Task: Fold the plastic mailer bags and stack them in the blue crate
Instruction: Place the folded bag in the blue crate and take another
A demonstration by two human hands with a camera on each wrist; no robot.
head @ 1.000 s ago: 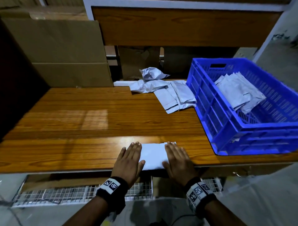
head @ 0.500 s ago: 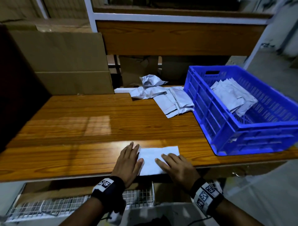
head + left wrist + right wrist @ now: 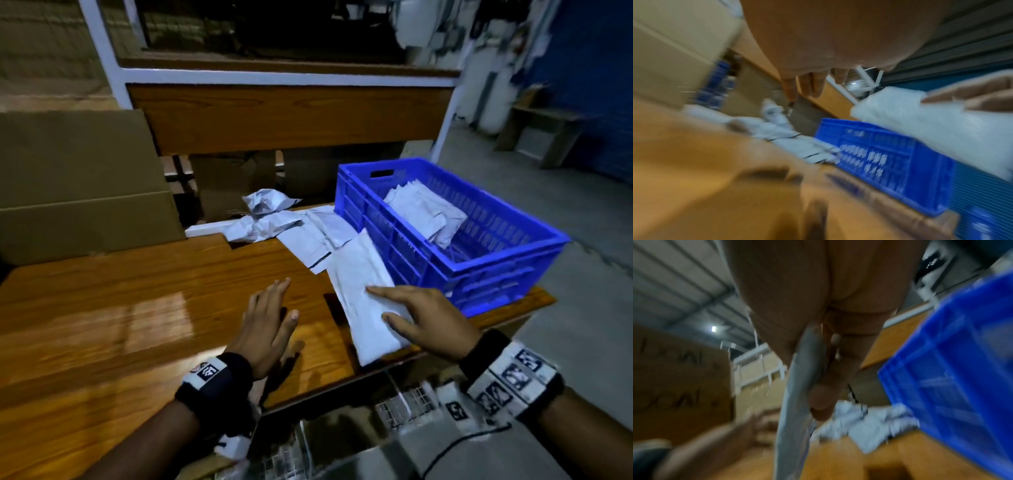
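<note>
My right hand (image 3: 411,318) pinches a folded white mailer bag (image 3: 359,277) and holds it tilted above the wooden table (image 3: 137,308), close to the near wall of the blue crate (image 3: 411,253). The right wrist view shows the folded mailer bag (image 3: 797,386) edge-on between thumb and fingers, with the blue crate (image 3: 951,369) at the right. A stack of folded bags (image 3: 428,212) lies inside the crate. A loose pile of unfolded mailers (image 3: 284,222) lies at the table's back. My left hand (image 3: 274,308) hovers flat over the table with fingers spread, holding nothing.
Cardboard boxes (image 3: 78,185) stand at the back left and a wooden shelf panel (image 3: 291,116) rises behind the table. A white flat box (image 3: 205,229) lies beside the pile. A wire mesh rack (image 3: 404,407) sits below the table's front edge.
The right hand has picked the folded bag up off the table's front edge and swung it right toward the crate. The left hand has lifted off the bag. The head view has turned right.
</note>
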